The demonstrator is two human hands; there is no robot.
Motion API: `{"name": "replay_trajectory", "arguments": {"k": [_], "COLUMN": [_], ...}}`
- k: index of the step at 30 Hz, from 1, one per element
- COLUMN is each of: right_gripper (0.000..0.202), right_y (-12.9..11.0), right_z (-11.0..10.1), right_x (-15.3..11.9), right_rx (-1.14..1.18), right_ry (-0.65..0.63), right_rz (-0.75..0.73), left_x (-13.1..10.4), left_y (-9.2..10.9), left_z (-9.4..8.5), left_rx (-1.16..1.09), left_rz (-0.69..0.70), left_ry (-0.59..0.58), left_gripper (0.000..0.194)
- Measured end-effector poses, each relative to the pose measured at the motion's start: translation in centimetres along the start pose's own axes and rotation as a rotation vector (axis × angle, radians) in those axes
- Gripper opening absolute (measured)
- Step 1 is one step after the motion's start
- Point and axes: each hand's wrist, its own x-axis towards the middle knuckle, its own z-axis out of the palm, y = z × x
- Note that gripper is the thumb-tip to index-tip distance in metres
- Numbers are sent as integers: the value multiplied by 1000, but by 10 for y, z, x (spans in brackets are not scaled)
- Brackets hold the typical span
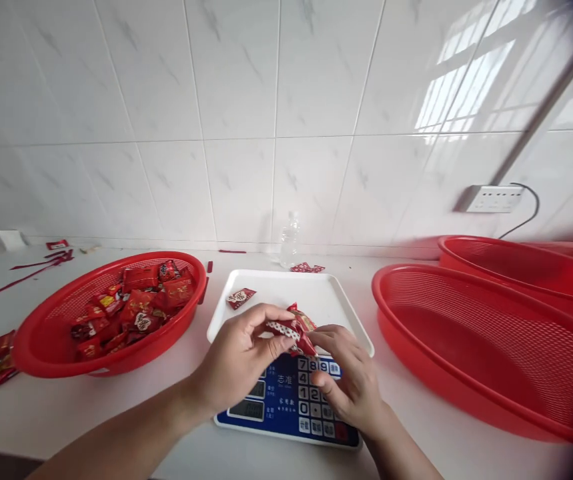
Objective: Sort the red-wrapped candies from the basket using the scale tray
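My left hand (246,357) pinches a red packet with a white-dotted edge (283,329) between thumb and fingers, above the front of the white scale pan (236,279). Close on its right is my right hand (349,380), its fingertips at the red wrapper and its thumb held apart from them. A red-and-gold candy packet (306,320) shows just behind the fingers; what supports it is hidden. Another small red packet (241,298) lies at the pan's left. Beneath my hands, the blue scale keypad (286,433) is partly covered.
On the left, a red basket (31,347) holds several red candy packets. Two more red baskets (391,287) stand at the right. Behind the pan are a clear plastic bottle (290,240) and a dotted red wrapper (307,267). A power strip (495,199) hangs on the tiled wall.
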Motion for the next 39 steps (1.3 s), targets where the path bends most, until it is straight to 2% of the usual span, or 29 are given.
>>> {"name": "replay_trajectory", "arguments": {"k": [2,4,9,11,14,18,22,25,28,34,39], "right_gripper": [30,26,35,38,40,45,49,50,50,34,37], "right_y": [0,0,-5,-7,-10,-10,-11,-12,-11,-5,-9], "right_z": [1,1,-1,-2,-3,-5,-6,-7,-9,-13,-13], "right_x": [-2,-3,-3,-2,-3,-4,-3,-2,-3,-5,-1], "right_rx": [34,57,130,188,303,404,460,489,526,592,658], "right_ry": [13,17,-29,-44,-59,-70,-89,-92,-96,-69,-151], "right_rz": [32,69,130,152,178,196,243,268,292,358,407], "left_x": [-1,-1,4,4,1,-5,-9,-10,-11,-12,-18], "left_y": [-6,-9,-6,-3,-2,-10,-18,-17,-13,-6,-7], "left_z": [16,23,19,15,15,23,31,32,32,30,34], "left_rx": [-57,-60,138,171,71,-154,-214,-221,-222,-221,-385], "left_rz": [31,52,75,63,-6,-49,-91,-133,-106,-79,-72], "left_ry": [-32,-33,-32,-23,8,75,132,122,114,78,27], "left_gripper": [13,12,12,19,31,28,32,33,33,29,17]}}
